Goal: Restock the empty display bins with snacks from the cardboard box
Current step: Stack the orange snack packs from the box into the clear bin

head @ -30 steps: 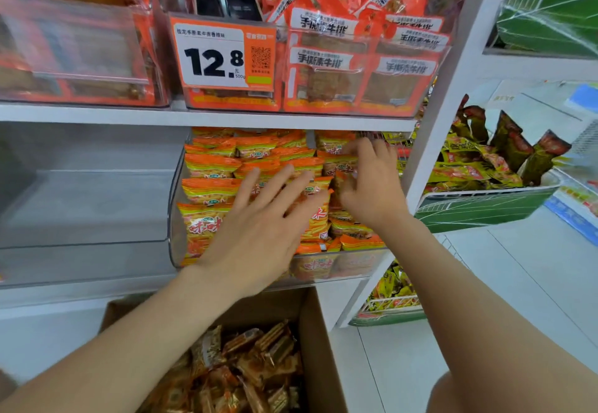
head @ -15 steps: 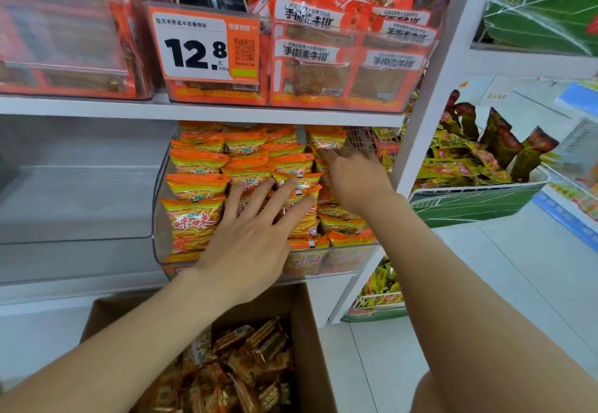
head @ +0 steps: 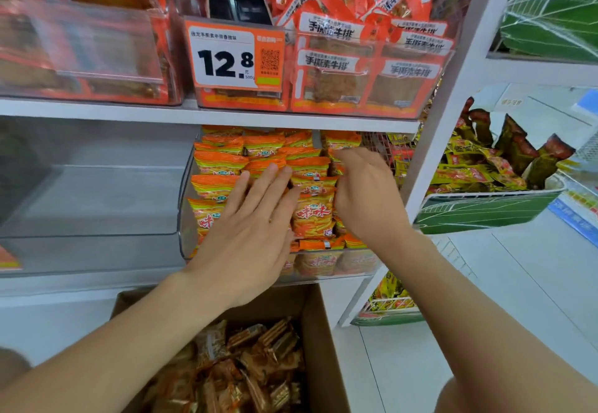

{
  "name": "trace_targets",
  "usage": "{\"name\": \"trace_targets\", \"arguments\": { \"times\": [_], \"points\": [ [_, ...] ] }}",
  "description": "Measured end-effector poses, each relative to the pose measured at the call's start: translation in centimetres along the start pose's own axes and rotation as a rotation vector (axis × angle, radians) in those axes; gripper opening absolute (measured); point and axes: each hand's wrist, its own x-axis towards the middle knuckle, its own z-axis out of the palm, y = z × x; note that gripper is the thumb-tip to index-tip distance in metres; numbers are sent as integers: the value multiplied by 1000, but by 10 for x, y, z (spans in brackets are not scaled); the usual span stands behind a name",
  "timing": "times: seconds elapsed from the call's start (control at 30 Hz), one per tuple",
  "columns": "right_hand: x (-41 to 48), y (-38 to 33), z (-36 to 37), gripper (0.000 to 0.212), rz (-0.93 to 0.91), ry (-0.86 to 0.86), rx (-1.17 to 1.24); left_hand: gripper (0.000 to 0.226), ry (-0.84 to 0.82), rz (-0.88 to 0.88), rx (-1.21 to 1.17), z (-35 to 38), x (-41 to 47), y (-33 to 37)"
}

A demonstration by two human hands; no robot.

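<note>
A clear display bin (head: 185,218) on the middle shelf is piled with orange snack packets (head: 312,215). My left hand (head: 249,234) lies flat on the packets with its fingers straight and close together. My right hand (head: 365,192) rests against the right side of the pile, its fingers reaching over the upper packets and gripping nothing that I can see. Left of this bin stands an empty clear bin (head: 97,202). Below the shelf, an open cardboard box (head: 318,348) holds several brown and gold wrapped snacks (head: 259,364).
The shelf above carries bins of red packets (head: 372,66) and an orange price tag (head: 233,56) reading 12.8. A white shelf post (head: 453,105) stands just right of my right hand. Beyond it, a green basket (head: 485,212) holds yellow and dark packets.
My left hand's fingers have drawn together and slid a little farther up the pile. My right hand has stayed on the right side of the packets, shifting slightly.
</note>
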Motion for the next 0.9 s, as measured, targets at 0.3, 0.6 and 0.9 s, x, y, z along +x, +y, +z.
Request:
{"name": "trace_targets", "arguments": {
  "times": [0.3,0.6,0.9],
  "points": [
    [6,-7,49,75,-102,-436,-118,82,-229,-330,154,2,3,-42],
    [-2,-15,15,63,-104,-180,69,77,-57,-308,43,-6,-6,-36],
    [-56,4,-24,18,-111,-465,-18,28,-127,-166,-14,-22,-45,-25]
  ]
}}
